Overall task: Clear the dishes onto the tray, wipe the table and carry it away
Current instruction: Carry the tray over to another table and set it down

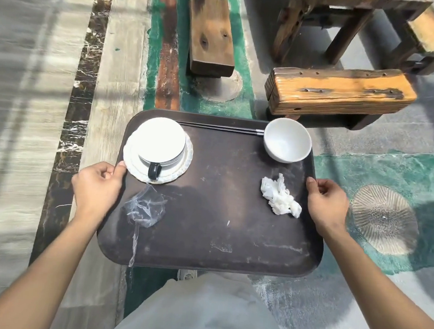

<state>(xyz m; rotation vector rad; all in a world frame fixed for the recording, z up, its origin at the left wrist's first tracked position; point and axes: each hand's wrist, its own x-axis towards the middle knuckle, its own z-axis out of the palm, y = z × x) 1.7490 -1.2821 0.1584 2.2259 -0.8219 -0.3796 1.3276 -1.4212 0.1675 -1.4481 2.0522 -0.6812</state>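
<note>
I hold a dark brown tray (211,243) level in front of my body, above the floor. My left hand (97,187) grips its left rim and my right hand (326,201) grips its right rim. On the tray's far left a white cup with a black handle (159,143) sits on a white saucer (184,161). A white bowl (287,139) stands at the far right corner. Dark chopsticks (219,128) lie along the far rim. A crumpled white tissue (280,197) lies near my right hand, and a clear plastic wrapper (145,208) near my left.
Ahead stand weathered wooden benches: a long one (210,25) and a short block bench (339,94). A wooden table base (356,26) is at the far right. The floor is grey with green painted patches and round patterned discs (385,220). A marble strip (84,72) runs at left.
</note>
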